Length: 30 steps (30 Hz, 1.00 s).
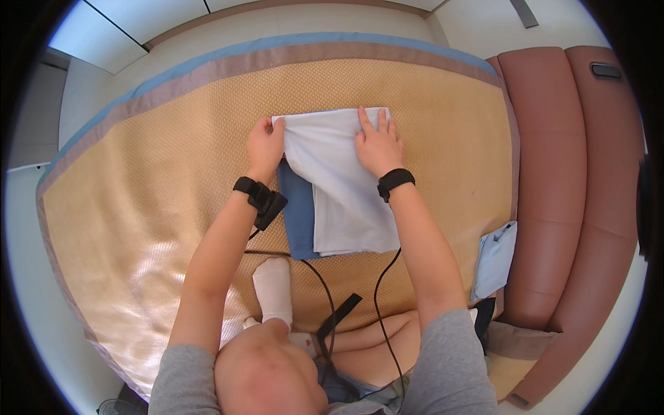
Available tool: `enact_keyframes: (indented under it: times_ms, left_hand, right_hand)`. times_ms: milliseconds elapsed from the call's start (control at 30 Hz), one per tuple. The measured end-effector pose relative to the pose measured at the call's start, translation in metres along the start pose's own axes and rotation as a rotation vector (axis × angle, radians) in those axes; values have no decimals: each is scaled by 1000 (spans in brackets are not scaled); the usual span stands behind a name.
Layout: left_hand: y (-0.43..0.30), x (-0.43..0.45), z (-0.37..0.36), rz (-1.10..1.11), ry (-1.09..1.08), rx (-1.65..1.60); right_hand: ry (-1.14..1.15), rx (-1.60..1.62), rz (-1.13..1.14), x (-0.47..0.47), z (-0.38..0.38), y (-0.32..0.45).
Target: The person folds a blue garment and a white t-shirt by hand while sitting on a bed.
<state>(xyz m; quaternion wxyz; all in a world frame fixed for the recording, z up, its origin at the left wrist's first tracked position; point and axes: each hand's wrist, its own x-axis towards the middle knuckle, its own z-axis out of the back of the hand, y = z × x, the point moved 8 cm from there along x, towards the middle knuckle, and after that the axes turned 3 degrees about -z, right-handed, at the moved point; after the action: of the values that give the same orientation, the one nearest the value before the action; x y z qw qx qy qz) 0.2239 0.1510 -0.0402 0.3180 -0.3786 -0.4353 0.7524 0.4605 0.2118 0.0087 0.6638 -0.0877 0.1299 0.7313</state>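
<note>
A folded cloth, white on one face [342, 171] and blue on the other [296, 218], lies on a tan woven bed mat [446, 155] before me. My left hand [266, 142] pinches its far left corner between thumb and fingers, and the white layer is drawn into creases from there. My right hand [381, 142] lies spread, palm down, on the far right part of the white layer, with nothing gripped. A strip of the blue face shows along the left side. Black straps are on both wrists; a black device is attached to the left one.
A light blue folded cloth [493, 259] lies at the mat's right edge, beside a brown padded headboard [550, 155]. Black cables [381, 301] run from the wrists towards my lap. My socked foot [273, 285] rests just nearer than the folded cloth.
</note>
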Motion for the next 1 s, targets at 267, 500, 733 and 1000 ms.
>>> enact_keyframes:
  times_ms: [267, 500, 733, 1000]
  left_hand:
    - [-10, -41, -1, 319, 282, -558]
    - [-5, -70, -8, 321, 470, -808]
    - [-27, -81, -22, -12, 677, -352]
    - [-16, -91, -17, -100, 364, -276]
  right_hand:
    - [-93, 261, 128, -12, -1, -17]
    - [41, 165, 136, -33, -7, 3]
    - [105, 112, 78, -29, -19, 5]
    - [162, 118, 50, -26, -23, 4]
